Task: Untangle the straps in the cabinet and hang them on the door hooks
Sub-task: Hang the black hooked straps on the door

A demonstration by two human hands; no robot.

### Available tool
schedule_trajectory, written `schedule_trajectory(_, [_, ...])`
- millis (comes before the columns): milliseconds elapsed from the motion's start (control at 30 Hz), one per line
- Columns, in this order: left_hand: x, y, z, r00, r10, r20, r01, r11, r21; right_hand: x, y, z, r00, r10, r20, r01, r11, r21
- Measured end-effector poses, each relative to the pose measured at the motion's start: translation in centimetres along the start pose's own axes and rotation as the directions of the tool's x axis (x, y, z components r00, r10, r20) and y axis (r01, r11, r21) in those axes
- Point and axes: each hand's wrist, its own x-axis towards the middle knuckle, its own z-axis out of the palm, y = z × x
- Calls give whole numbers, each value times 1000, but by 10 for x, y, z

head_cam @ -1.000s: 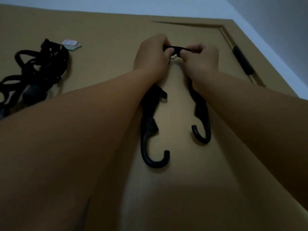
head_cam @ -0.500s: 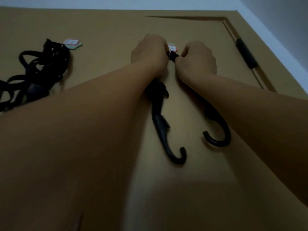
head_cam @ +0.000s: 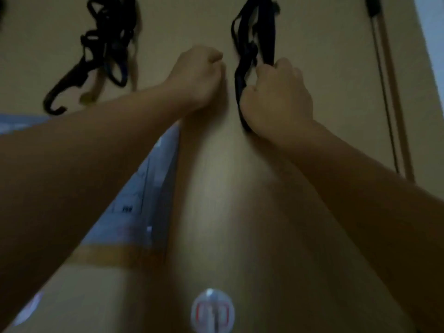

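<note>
right hand [head_cam: 276,97] grips flat black strap [head_cam: 266,32] | left hand [head_cam: 198,75] curled in a fist | smooth tan door [head_cam: 312,56]

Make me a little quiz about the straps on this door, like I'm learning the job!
1. Which hand grips the right strap? A) left B) right C) both
2. True or false: the left bundle lies on the floor.
3. How many lots of black straps hang on the door?

Key
1. B. The right hand has its fingers curled round the strap. The left hand is a fist with nothing seen in it.
2. False. It hangs high on the door.
3. Two.
</note>
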Motion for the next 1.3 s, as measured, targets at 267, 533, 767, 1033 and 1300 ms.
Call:
schedule_trajectory(267, [-138, 5, -17, 984, -77, 158, 80, 997, -14, -118, -38, 33, 998, -2, -61, 18, 963, 268])
schedule_trajectory(533, [-235, -2, -60, 949, -201, 243, 205, 979, 11, -206, -86, 31, 989, -2, 149, -78, 848, 524])
schedule_trajectory(767, [-348, -6, -174, 836, -506, 214, 494, 863, 112, -298, -194, 0, 914, -121, 387, -216, 664, 716])
schedule_trajectory(1033, [-518, 38, -428, 566, -822, 55, 673, 500, 544, -430, -409, -99, 671, -575, 468, -305, 362, 881])
schedule_trajectory(1300, [-654, 158, -649, 212, -867, -451, 717, -175, 675, -542, -592, -239, 349, -909, 225, -404, 71, 912])
